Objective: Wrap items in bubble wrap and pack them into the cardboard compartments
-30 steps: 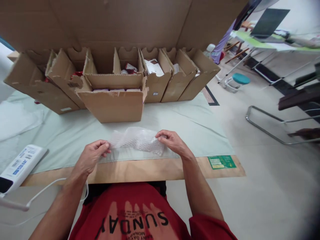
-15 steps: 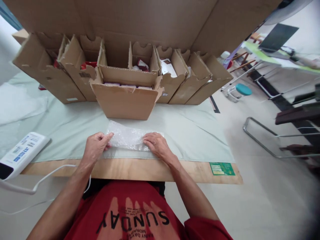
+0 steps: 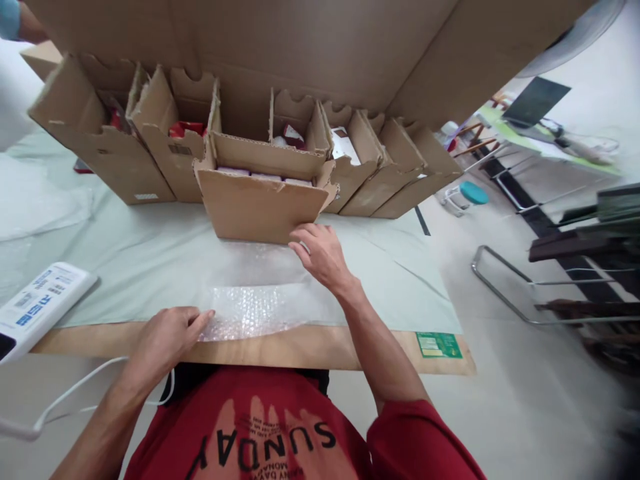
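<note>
A clear bubble wrap sheet (image 3: pixel 255 310) lies on the cloth at the table's front edge, its near part showing bubbles and its far part a hazy film. My left hand (image 3: pixel 173 333) pinches its near left corner between thumb and fingers. At the sheet's far right side, my right hand (image 3: pixel 323 257) has its fingers curled and appears to grip the film, though the contact is hard to make out. Just beyond those fingers stands an open cardboard box (image 3: pixel 265 207) with several pale packs (image 3: pixel 267 177) inside.
Behind stands a row of open cardboard bins (image 3: pixel 160 153), some holding red items (image 3: pixel 187 129). A white printed device (image 3: pixel 45 303) with a cable lies at left. More clear wrap (image 3: pixel 40 200) is at far left, and a green card (image 3: pixel 439 345) at the front right edge.
My left hand has drawn the near corner of the bubble wrap toward me and left. My right hand has moved up and away to the box's lower right corner, and the wrap is spread wider.
</note>
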A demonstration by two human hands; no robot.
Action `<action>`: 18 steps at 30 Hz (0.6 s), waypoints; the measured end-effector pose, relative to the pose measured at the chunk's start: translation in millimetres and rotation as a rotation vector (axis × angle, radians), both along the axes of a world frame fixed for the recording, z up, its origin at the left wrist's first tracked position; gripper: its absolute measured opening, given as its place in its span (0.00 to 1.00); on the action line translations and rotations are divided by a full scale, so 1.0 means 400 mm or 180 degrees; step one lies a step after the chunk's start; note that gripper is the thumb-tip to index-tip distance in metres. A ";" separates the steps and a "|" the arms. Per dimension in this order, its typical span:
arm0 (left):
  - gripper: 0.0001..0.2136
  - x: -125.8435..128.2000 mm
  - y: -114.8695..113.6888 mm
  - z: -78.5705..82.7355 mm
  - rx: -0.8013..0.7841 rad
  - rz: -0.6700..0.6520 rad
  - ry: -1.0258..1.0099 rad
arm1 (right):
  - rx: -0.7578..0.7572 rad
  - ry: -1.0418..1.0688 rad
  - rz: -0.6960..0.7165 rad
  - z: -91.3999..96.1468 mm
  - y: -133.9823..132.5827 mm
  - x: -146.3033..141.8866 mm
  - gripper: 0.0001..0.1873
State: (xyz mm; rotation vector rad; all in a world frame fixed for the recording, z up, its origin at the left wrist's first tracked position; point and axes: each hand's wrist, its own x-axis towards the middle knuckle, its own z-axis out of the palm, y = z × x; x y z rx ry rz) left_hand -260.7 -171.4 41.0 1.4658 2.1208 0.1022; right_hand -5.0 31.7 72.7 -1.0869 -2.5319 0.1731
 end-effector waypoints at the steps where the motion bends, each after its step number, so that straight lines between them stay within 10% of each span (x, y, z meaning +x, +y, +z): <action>1: 0.25 0.000 -0.015 0.014 -0.0092 -0.0048 0.0141 | 0.0275 0.0281 -0.0025 -0.010 -0.014 0.003 0.08; 4: 0.24 0.003 -0.043 0.047 0.0031 -0.0063 0.0534 | 0.0741 0.1018 -0.0213 -0.043 -0.083 0.041 0.10; 9: 0.19 0.079 0.046 0.008 0.2051 -0.0366 0.0774 | 0.0284 0.0656 0.0069 -0.109 -0.180 0.032 0.16; 14: 0.28 0.196 0.169 -0.103 0.1531 -0.1046 0.0752 | -0.0454 -0.0532 0.0266 -0.179 -0.160 -0.046 0.28; 18: 0.29 0.157 0.156 -0.143 0.1255 -0.0868 0.0990 | -0.0543 -0.0753 0.0016 -0.215 -0.142 0.036 0.32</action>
